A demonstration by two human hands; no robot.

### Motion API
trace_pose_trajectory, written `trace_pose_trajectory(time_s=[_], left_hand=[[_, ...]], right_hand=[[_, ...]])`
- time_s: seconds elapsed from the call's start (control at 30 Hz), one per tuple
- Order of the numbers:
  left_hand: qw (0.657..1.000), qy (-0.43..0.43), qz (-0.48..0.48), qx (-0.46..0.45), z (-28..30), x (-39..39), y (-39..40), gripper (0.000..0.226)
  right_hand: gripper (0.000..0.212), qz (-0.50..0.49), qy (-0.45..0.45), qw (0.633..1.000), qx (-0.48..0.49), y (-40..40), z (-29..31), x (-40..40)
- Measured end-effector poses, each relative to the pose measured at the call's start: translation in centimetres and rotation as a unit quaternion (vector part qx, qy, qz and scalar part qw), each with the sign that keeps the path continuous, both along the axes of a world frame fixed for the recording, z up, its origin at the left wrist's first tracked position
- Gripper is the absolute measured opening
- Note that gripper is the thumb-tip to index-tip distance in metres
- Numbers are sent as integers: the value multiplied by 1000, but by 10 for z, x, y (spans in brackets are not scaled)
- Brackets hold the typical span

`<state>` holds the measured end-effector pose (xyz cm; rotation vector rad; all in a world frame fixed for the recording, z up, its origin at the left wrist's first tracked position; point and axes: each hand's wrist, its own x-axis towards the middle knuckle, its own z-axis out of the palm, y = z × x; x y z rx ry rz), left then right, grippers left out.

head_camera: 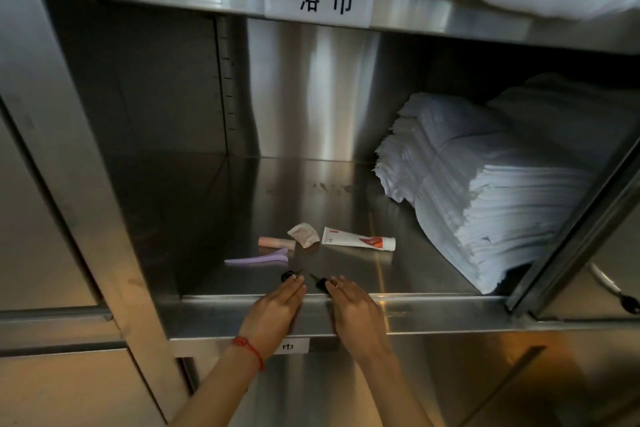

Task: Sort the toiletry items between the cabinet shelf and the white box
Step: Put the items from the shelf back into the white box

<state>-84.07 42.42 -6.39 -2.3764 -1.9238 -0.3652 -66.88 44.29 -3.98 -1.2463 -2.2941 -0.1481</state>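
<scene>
Gleaming steel cabinet shelf holding toothpaste tube beside stacked towels.

A steel cabinet shelf holds a toothpaste tube, pink tube, sachet, purple clip and stacked white towels.

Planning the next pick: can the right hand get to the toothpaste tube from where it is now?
Probably yes. The right hand rests at the shelf's front edge, and the toothpaste tube lies flat just behind it on bare steel. Nothing stands between them; the stacked towels sit off to the right.
</scene>
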Motion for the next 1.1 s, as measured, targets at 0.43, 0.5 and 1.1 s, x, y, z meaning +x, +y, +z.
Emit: trace_pose_trajectory(time_s=[0.43,0.5,1.1], left_hand=[[992,25,-72,96,21,3,-9,73],[991,24,-77,103,23,4,-8,73],[958,-58,-186,210,30,20,-12,76]], right_hand=[[60,31,13,999,38,-4,-3,5],[61,29,14,998,46,-5,-3,5],[54,-63,49,993,88,-30,6,28]])
